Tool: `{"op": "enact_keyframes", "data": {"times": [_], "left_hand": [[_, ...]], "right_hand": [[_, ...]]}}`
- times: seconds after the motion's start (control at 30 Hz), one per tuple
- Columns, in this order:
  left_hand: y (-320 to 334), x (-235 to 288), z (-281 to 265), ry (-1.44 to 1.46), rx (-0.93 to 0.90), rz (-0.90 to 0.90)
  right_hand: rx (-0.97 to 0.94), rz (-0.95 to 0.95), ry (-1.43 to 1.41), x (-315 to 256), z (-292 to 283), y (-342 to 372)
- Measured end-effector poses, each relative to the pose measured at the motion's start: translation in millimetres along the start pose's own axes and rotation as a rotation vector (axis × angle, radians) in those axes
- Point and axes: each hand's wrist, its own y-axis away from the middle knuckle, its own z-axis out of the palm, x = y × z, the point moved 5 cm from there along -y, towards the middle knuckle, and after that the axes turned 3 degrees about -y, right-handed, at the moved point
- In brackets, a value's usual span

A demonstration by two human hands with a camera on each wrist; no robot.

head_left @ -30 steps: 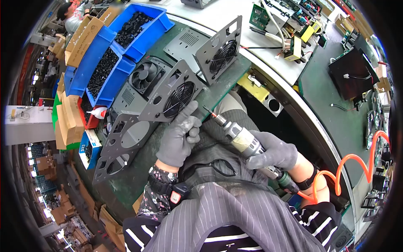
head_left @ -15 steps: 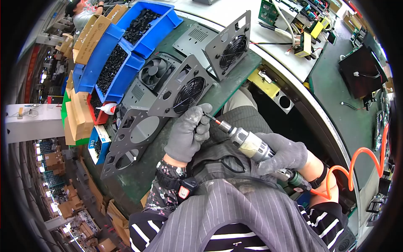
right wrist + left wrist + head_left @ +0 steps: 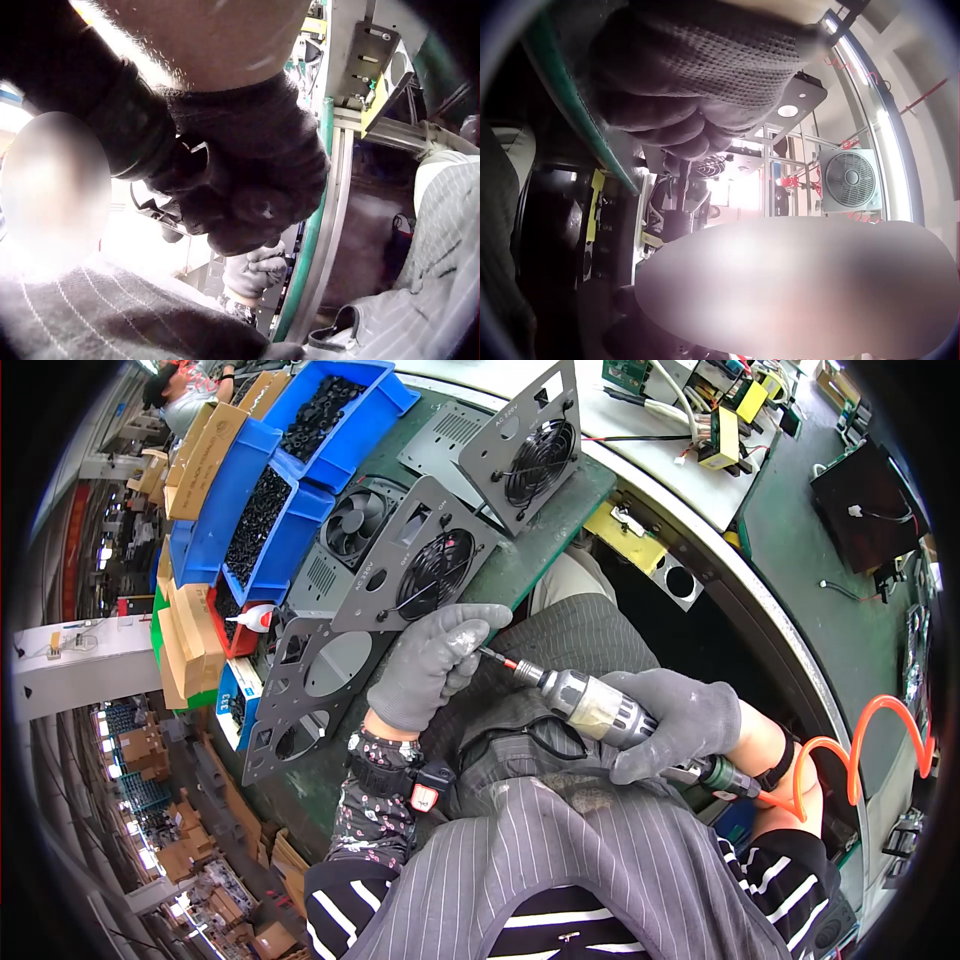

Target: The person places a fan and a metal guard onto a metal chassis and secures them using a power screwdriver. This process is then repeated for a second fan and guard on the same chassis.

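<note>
Gloved and curled, the left hand (image 3: 430, 665) has its fingertips round the tip of the driver bit (image 3: 497, 656); any small part inside them is hidden. The left wrist view shows the bit (image 3: 683, 180) meeting the curled fingers (image 3: 682, 135). With its fingers wrapped round the body, the right hand (image 3: 685, 725) grips the power driver (image 3: 590, 705), which points up and left. Beyond the left hand, a grey panel with a fan grille (image 3: 437, 575) leans upright, and a second grille panel (image 3: 540, 460) stands farther back.
Blue bins (image 3: 262, 545) of small black parts stand at the left, near a red bin (image 3: 233, 638) and cardboard boxes (image 3: 190, 640). Cut-out grey panels (image 3: 335, 665) lie on the green bench. An orange coiled hose (image 3: 850, 760) runs from the driver. Wired parts (image 3: 720, 445) sit at the back right.
The left hand reached the bit tip from beside the panel, its fingers closing in there. The driver shifted slightly, and its hose swung. The whole head view also moved a little.
</note>
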Motion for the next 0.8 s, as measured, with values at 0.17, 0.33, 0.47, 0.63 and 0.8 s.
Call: {"op": "enact_keyframes", "data": {"times": [0.17, 0.33, 0.47, 0.63, 0.8], "left_hand": [[-1.4, -6.9, 0.1, 0.142, 0.021, 0.113], [-7.3, -11.1, 10.9, 0.753, -0.084, 0.186], [14.5, -5.6, 12.5, 0.345, -0.159, 0.053], [76.5, 113.5, 17.6, -0.763, 0.333, 0.501], [46.5, 168.6, 8.6, -1.4, 0.497, 0.407]], "right_hand": [[0.026, -0.057, 0.013, 5.5, 0.8, -6.2], [0.102, -0.136, -0.161, 9.0, -3.6, -13.2], [0.248, -0.144, -0.073, 18.5, -26.0, -16.3], [0.265, -0.129, -0.066, 16.7, -35.0, -24.5], [0.254, -0.098, -0.137, 17.8, -32.7, -34.5]]}}
